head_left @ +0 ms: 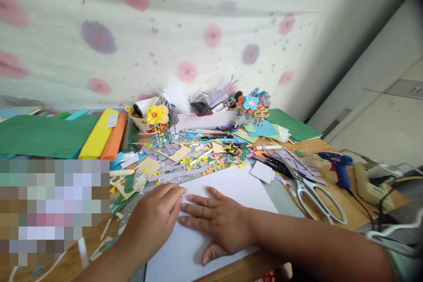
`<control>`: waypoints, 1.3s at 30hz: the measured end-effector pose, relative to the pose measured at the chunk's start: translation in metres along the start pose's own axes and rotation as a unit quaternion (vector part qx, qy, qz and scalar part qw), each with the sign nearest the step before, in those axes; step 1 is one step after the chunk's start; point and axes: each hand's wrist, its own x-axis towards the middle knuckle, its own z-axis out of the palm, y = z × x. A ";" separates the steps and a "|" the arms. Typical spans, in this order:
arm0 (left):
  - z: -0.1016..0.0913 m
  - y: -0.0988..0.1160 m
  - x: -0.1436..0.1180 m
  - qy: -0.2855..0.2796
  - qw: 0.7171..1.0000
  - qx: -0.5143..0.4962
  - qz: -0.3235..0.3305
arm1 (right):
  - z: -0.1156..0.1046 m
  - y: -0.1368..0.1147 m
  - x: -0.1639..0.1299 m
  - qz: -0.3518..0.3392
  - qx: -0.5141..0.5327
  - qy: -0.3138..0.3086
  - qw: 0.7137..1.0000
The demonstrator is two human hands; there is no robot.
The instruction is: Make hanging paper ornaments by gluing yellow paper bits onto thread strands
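Observation:
A large white sheet of paper [231, 185] lies tilted on the table in front of me. My right hand [216, 220] rests flat on it, fingers spread and pointing left. At the sheet's left edge is my left hand [158, 211], its fingers curled together and the tips on the paper, close to the right fingertips. The thumb side is partly hidden, but the fingers seem to pinch the edge. A small white paper piece [262, 172] touches the sheet's upper right side. Large scissors [306, 185] with white handles lie to the right.
Coloured paper scraps [198, 158] cover the table behind the sheet. A blue glue gun [340, 169] with its cord is at the right. Yellow [99, 134] and orange rolls [114, 136] lie at the left near green sheets [49, 134]. Paper flowers [157, 115] stand in a tub at the back.

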 end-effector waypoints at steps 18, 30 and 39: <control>-0.004 0.011 0.008 -0.258 0.958 0.059 -0.107 | 0.013 -0.027 -0.064 -0.005 -0.008 0.037 0.999; -0.005 0.014 0.005 -0.269 0.957 0.044 -0.102 | -0.006 -0.030 -0.070 0.070 -0.027 -0.012 0.997; -0.002 0.024 -0.003 -0.333 0.939 -0.006 -0.087 | 0.027 -0.037 -0.052 0.049 -0.145 0.131 0.980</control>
